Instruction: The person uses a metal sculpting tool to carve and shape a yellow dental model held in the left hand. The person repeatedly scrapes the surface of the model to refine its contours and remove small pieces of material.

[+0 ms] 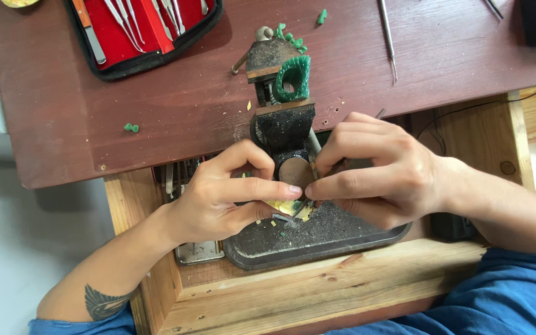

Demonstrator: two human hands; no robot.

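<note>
Seen from above, a person's two bare hands meet over a dark, dusty tray [342,239] set in a wooden workbench [317,291]. The left hand [218,195] pinches a small yellowish piece [286,208] between thumb and forefinger, just above the tray. The right hand [379,177] curls in from the other side, its fingertips [314,192] touching the left forefinger and closed on what looks like a thin tool, mostly hidden.

The likeliest trouble is a slip: the piece is tiny and held only at the fingertips, so a push from the tool could flick it into the debris or nick a finger. Both wrists hover with little visible support, which may add to the shake.

Just beyond the hands stands a small black bench vise [280,121] clamping a green ring-shaped wax piece [293,77]. Green chips [131,128] and a red tool case [144,31] lie on the reddish tabletop [63,111].
</note>
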